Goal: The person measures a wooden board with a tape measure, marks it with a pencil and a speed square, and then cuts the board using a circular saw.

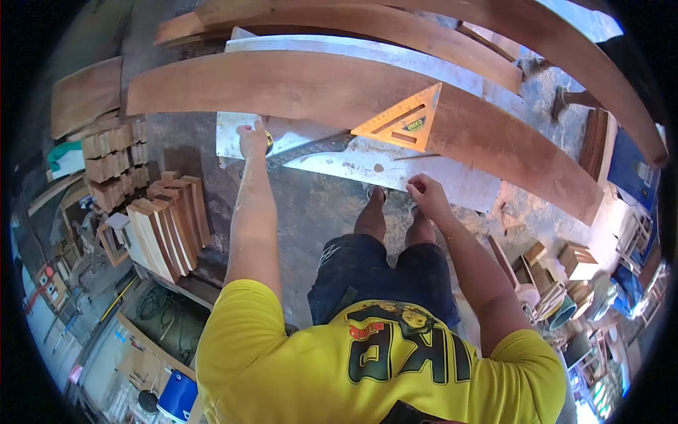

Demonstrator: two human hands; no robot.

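Observation:
My left hand is closed around a small black and yellow tape measure, partly hidden by the fingers. It is at the near edge of a long curved wooden plank, over the left end of a white board. An orange triangular speed square lies on the plank, its lower corner over the board. My right hand is at the board's near edge with fingers curled together; whether anything is between them is hidden. A thin brown stick and a long dark strip lie on the board.
More curved planks lie beyond the first one. Stacked wood blocks and upright boards stand at left. Wood offcuts lie at right. Another person's foot shows at upper right. A blue box is at lower left.

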